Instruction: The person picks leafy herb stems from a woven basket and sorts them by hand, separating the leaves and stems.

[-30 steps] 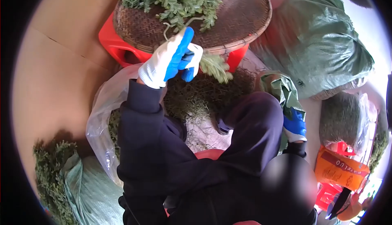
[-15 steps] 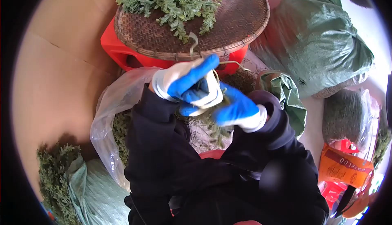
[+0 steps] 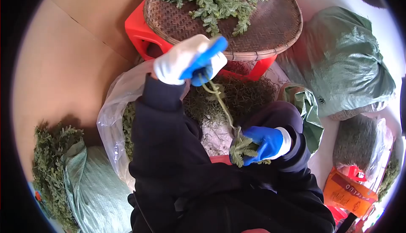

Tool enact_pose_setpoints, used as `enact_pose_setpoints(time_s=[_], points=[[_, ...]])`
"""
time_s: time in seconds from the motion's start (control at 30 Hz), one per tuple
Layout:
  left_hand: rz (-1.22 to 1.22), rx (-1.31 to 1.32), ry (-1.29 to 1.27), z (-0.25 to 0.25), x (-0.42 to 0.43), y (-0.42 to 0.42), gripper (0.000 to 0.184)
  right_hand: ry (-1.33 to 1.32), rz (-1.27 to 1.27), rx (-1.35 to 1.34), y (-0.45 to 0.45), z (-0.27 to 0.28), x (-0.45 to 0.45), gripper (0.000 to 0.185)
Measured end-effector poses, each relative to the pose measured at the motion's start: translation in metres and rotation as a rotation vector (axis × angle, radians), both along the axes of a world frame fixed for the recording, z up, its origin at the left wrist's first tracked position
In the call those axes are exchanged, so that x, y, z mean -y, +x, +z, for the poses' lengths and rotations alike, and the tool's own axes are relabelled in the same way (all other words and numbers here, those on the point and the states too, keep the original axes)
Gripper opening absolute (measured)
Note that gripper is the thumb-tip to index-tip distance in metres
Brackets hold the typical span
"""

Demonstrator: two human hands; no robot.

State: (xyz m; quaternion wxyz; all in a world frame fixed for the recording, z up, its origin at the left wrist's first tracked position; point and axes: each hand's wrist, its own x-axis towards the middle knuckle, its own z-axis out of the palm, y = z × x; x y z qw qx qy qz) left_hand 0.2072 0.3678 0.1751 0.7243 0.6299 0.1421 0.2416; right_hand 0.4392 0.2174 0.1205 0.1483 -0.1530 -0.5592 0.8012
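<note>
Both my hands wear white gloves with blue palms. My left hand (image 3: pixel 192 61) is closed around one end of a pale green, cord-like strand (image 3: pixel 224 108), which has a knot-like loop in it. I cannot tell whether the strand is a string or a stem. It slants down taut to a small bunch of green leafy sprigs (image 3: pixel 242 149). Low on the right, near my lap, my right hand (image 3: pixel 266 142) grips that bunch, its fingers wrapped round the base. More leafy sprigs (image 3: pixel 220 0) lie heaped on a round woven bamboo tray (image 3: pixel 275 25) in front.
A red plastic stool (image 3: pixel 139 25) supports the tray. Dark dry stem scraps (image 3: pixel 241 95) cover the floor between my knees. A clear plastic bag (image 3: pixel 112 123) of greenery stands left, by a green sack (image 3: pixel 99 190). At right are a big green sack (image 3: pixel 351 63) and an orange bag (image 3: pixel 349 193).
My hands have moved apart: the left up and slightly left, the right down and right with the sprigs. The strand now stretches between them. The view has shifted a little.
</note>
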Motion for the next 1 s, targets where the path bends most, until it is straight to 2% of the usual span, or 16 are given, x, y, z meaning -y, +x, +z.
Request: enact_pose_setpoints(time_s=[0.1,0.13,0.2,0.27,0.33,0.37,0.4,0.47,0.5,0.6,0.67,0.77,0.8,0.9,0.97,1.0], points=[[0.296,0.061,0.244,-0.009,0.007,0.022,0.057,0.247,0.102,-0.021,0.003,-0.010,-0.001,0.033],[0.236,0.231,-0.018,-0.010,0.008,0.025,0.055,0.376,0.106,-0.063,0.003,-0.016,0.001,0.032],[0.265,0.088,0.253,-0.012,0.007,0.026,0.040,0.952,0.053,-0.294,0.001,-0.027,-0.002,0.026],[0.326,0.410,0.165,-0.020,0.012,0.041,0.045,0.467,0.363,-0.187,0.004,-0.028,0.001,0.021],[0.264,0.599,-0.538,-0.020,0.011,0.045,0.052,0.378,0.696,-0.101,-0.005,-0.028,0.007,0.024],[0.170,0.872,-0.444,-0.021,-0.005,0.037,0.051,0.398,0.883,0.073,-0.011,-0.024,0.017,0.029],[0.189,0.866,-0.377,-0.021,-0.021,0.022,0.050,0.442,1.066,0.232,-0.016,-0.019,0.026,0.034],[0.211,0.513,-0.213,-0.025,-0.025,0.004,0.049,0.500,0.418,-0.120,0.011,-0.056,0.034,0.032],[0.170,0.077,0.057,-0.025,-0.020,0.003,0.044,0.602,0.202,-0.275,0.015,-0.032,0.013,0.030],[-0.211,-0.720,0.625,-0.010,0.018,0.040,0.048,0.034,-0.437,-0.478,0.048,-0.009,0.012,0.048],[-0.365,-0.779,0.604,-0.018,0.025,0.046,0.060,-0.035,-0.839,-0.523,0.037,-0.001,0.010,0.054],[-0.330,-0.629,0.074,-0.004,0.022,0.041,0.074,-0.017,-1.252,-0.266,0.021,0.007,0.010,0.049],[-0.264,-0.543,0.251,-0.011,0.018,0.042,0.080,0.171,-1.221,-0.078,0.022,0.006,0.008,0.047],[-0.255,-0.142,0.172,-0.024,0.019,0.047,0.085,0.609,-1.248,0.290,0.024,-0.027,0.002,0.033],[-0.305,-0.162,-0.037,-0.013,0.038,0.064,0.086,1.057,-1.305,0.661,0.028,-0.056,0.010,0.033],[-0.229,-0.173,0.239,-0.012,0.044,0.075,0.084,0.502,-1.318,0.337,0.024,-0.042,0.005,0.035]])
